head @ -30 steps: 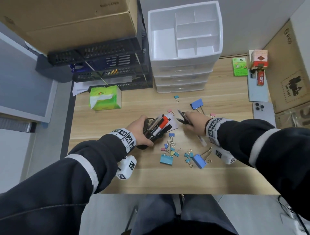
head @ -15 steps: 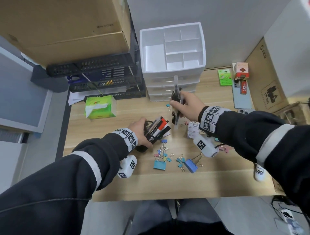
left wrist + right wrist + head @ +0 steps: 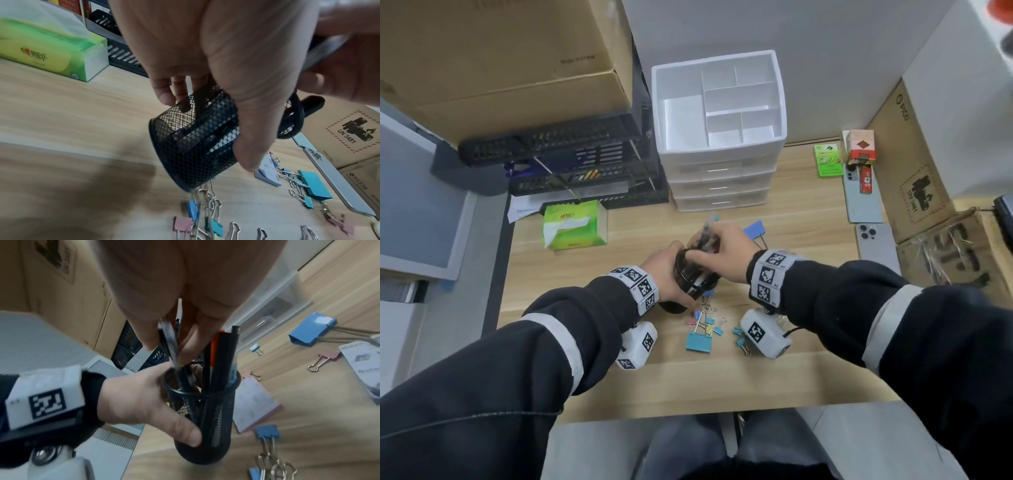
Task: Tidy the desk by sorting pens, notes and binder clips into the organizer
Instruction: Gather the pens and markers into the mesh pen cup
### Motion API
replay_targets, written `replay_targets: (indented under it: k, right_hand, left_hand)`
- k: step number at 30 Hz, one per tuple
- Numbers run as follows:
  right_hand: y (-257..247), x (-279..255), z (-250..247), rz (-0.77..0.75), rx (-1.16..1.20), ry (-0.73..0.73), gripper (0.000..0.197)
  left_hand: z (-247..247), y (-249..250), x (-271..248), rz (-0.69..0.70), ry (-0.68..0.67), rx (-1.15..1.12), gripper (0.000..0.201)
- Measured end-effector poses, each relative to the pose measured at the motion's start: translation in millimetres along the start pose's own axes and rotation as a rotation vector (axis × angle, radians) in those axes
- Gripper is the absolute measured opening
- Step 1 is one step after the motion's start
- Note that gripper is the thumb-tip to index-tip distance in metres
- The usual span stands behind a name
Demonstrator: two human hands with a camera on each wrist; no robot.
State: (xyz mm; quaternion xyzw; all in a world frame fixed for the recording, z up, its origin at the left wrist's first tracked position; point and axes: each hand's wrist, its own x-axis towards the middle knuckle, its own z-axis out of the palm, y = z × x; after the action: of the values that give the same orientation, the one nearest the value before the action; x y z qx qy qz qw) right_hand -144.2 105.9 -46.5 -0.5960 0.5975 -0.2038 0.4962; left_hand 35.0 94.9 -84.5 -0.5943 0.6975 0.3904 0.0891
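My left hand [image 3: 671, 274] grips a black mesh pen cup [image 3: 685, 277], tilted just above the desk, thumb on its near side [image 3: 246, 146]. Several pens [image 3: 224, 353], one with an orange cap, stand in the cup [image 3: 205, 418]. My right hand [image 3: 722, 253] pinches a dark pen [image 3: 173, 353] whose lower end is inside the cup's mouth. The white organizer [image 3: 722, 171], with open top compartments and drawers, stands at the back. Coloured binder clips [image 3: 698, 341] lie near the front. A large blue clip [image 3: 755, 229] and a note pad [image 3: 252, 402] lie beside the cup.
A green tissue box [image 3: 575, 228] sits left of the cup, in front of black stacked trays [image 3: 571, 171] under a cardboard box. Two phones [image 3: 875, 246] and small green and red boxes [image 3: 827, 161] lie at the right, against more cardboard boxes.
My right hand picked a pen off the desk, lifted it toward the organizer, then came back down to the cup. My left hand tipped the cup more upright.
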Motion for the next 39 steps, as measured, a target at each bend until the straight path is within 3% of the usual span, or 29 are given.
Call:
replay_targets:
  k: [4,9,12,14,19,25,27,29,31,35,37,39]
  right_hand:
    - [3,-8,9,-0.076,-0.047,0.033,0.015]
    - [14,-15,13,-0.205,-0.323,0.211,0.027]
    - [24,-20,17,-0.350,-0.500,0.227,0.032]
    - [34,-23,18,-0.370,-0.539,0.232,0.044]
    - [49,-25,26,-0.245,-0.431,0.078,0.070]
    - [51,-20,22,-0.237,-0.353,-0.036,0.069]
    - [46,-18,16,-0.255,-0.298,0.006,0.058]
    - [46,-15,8,-0.228,-0.288,0.110,0.064]
    - [47,-12,-2,-0.094,-0.220,0.142,0.084]
    - [60,0,-10,0.247,0.118,0.027,0.102]
    - [60,2,-11,0.277,0.170,-0.017,0.089]
    - [51,1,-11,0.237,0.246,-0.076,0.045]
  left_hand:
    - [2,2,0,-0.007,-0.016,-0.004,0.101]
    - [6,4,5,0.003,-0.001,0.007,0.105]
    - [7,5,8,0.014,-0.006,0.035,0.108]
    - [7,5,9,0.017,-0.017,0.051,0.106]
    - [4,3,10,0.029,-0.038,0.062,0.098]
    - [4,4,10,0.034,-0.024,0.071,0.093]
    - [4,1,9,0.028,-0.030,0.056,0.092]
    - [4,0,9,0.020,-0.033,0.030,0.093]
    - [2,0,10,0.015,-0.021,0.010,0.092]
    - [-7,4,13,0.021,0.017,-0.062,0.091]
    - [-10,8,15,0.043,0.040,-0.097,0.087]
    - [-10,13,16,0.064,0.045,-0.127,0.085]
